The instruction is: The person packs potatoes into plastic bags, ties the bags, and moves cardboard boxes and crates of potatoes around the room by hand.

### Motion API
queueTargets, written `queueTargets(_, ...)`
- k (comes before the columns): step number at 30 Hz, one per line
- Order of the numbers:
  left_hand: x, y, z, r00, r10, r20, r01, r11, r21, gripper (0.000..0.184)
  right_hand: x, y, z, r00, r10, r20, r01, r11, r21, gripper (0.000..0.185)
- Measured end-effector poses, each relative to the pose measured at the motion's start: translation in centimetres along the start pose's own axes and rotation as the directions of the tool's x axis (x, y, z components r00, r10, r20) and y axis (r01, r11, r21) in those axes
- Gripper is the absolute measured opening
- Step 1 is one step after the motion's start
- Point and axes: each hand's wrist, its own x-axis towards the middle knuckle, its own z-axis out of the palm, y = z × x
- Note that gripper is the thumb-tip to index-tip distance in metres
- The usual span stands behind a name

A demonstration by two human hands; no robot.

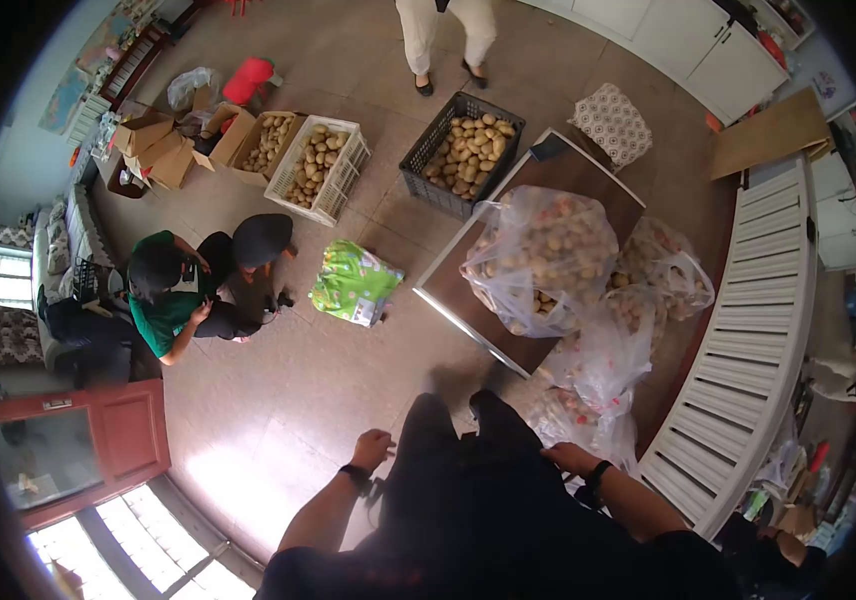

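My left hand (pixel 375 449) hangs beside my left thigh. Its fingers are curled in, and I see nothing in them. On the other side, my right hand (pixel 570 458) is by my right hip, close to the clear plastic bags on the floor. Its fingers point inward and are mostly hidden, so I cannot tell whether they touch a bag. In front of me, a large clear bag of potatoes (pixel 545 250) rests on a low brown table (pixel 458 285) with a pale metal edge. More plastic bags (pixel 608 350) with potatoes lie along the table's right side.
Potatoes fill a black crate (pixel 413 175), a white crate (pixel 348 185) and a cardboard box (pixel 248 160). A green bag (pixel 355 283) lies on the floor. People crouch at left (pixel 173 290); another person (pixel 448 35) stands ahead. A white slatted railing (pixel 738 350) runs along the right.
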Motion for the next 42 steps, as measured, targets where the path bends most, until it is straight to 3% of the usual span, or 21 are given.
queueTargets(2,2.2,2.6,-0.6,0.997,0.071,0.030,-0.073,0.994,0.086,0.026,0.4,0.7,0.1,0.995,0.083,0.050,-0.085,0.995,0.047,0.048)
queueTargets(3,3.2,4.1,-0.7,0.993,0.117,0.028,-0.119,0.986,0.115,0.027,0.6,1.7,0.4,0.993,-0.098,0.065,0.106,0.987,-0.120,0.054)
queueTargets(6,6.6,7.9,-1.3,0.969,0.228,0.091,-0.242,0.951,0.192,0.026,0.4,1.0,1.5,0.953,-0.291,0.089,0.304,0.904,-0.301,0.056)
queueTargets(8,8.7,9.4,-1.9,0.948,0.279,0.154,-0.297,0.950,0.101,0.026,0.4,-0.3,3.2,1.000,-0.023,-0.015,0.021,0.992,-0.122,0.051)
queueTargets(9,9.5,10.5,-2.4,0.933,0.296,0.204,-0.319,0.943,0.091,0.025,0.5,-0.5,3.8,1.000,-0.022,-0.014,0.020,0.993,-0.118,0.051)
queueTargets(10,11.3,10.5,-3.3,0.932,0.299,0.203,-0.322,0.942,0.092,0.025,0.4,-0.6,4.1,0.970,-0.243,-0.006,0.233,0.937,-0.261,0.036)
queueTargets(11,13.4,10.8,-4.0,0.839,0.459,0.293,-0.526,0.823,0.216,0.024,0.7,-1.0,4.4,0.893,-0.450,0.036,0.425,0.813,-0.398,0.027)
queueTargets(12,14.2,11.3,-4.7,0.795,0.505,0.335,-0.595,0.756,0.272,0.024,0.4,-1.6,4.8,0.893,-0.449,0.040,0.426,0.811,-0.401,0.027)
queueTargets(14,15.6,12.6,-6.1,0.695,0.588,0.413,-0.718,0.594,0.363,0.022,-1.4,-3.1,5.7,0.946,-0.318,0.060,0.323,0.942,-0.094,0.036)
queueTargets(15,15.5,13.3,-7.0,0.695,0.562,0.448,-0.718,0.566,0.404,0.022,-0.9,-2.6,6.6,0.980,-0.124,0.157,0.076,0.957,0.281,0.029)
queueTargets(16,14.8,13.2,-7.8,0.701,0.540,0.466,-0.712,0.556,0.428,0.021,-2.3,-4.0,6.8,0.978,-0.119,0.170,0.067,0.957,0.283,0.029)
queueTargets(17,14.2,13.2,-8.7,0.707,0.516,0.483,-0.707,0.544,0.452,0.021,-4.5,-5.1,7.0,0.948,-0.273,0.164,0.266,0.962,0.064,0.027)
queueTargets(19,13.1,13.2,-10.3,0.737,0.359,0.573,-0.676,0.373,0.635,0.021,-8.3,-6.6,7.8,0.956,-0.246,0.158,0.231,0.967,0.108,0.029)
queueTargets(20,12.0,12.7,-10.9,0.846,0.207,0.492,-0.517,0.544,0.661,0.028,-9.2,-6.0,8.7,0.982,-0.055,0.179,-0.013,0.934,0.357,0.032)
queueTargets(21,11.5,11.8,-11.8,0.861,0.147,0.487,-0.481,0.548,0.684,0.029,-7.3,-1.7,9.9,0.940,-0.070,0.334,-0.195,0.693,0.694,0.035)
queueTargets(26,8.4,3.9,-17.5,0.855,0.044,0.516,-0.478,0.452,0.753,0.028,-8.7,-5.5,9.9,0.968,-0.027,0.251,-0.104,0.863,0.494,0.035)
queueTargets(28,4.7,5.4,-18.4,0.881,-0.232,0.413,-0.188,0.629,0.754,0.027,-7.9,-6.3,9.5,0.977,-0.034,0.208,-0.067,0.887,0.456,0.035)
queueTargets(32,3.3,5.3,-20.4,0.873,-0.359,0.330,-0.024,0.644,0.764,0.023,-6.4,-7.4,8.9,0.990,-0.045,0.131,-0.011,0.918,0.397,0.035)
queueTargets(34,5.2,4.6,-21.9,0.856,-0.054,0.515,-0.366,0.641,0.675,0.023,-5.8,-7.9,8.6,0.993,-0.050,0.102,0.008,0.928,0.374,0.035)
queueTargets(36,8.5,5.3,-22.3,0.907,-0.048,0.419,-0.293,0.643,0.708,0.020,-5.1,-8.3,8.2,0.995,-0.057,0.080,0.025,0.934,0.357,0.035)
queueTargets(42,12.0,21.5,-22.1,0.850,0.290,0.439,-0.526,0.468,0.710,0.018,-4.3,-8.7,7.1,0.995,-0.058,0.075,0.030,0.943,0.332,0.035)
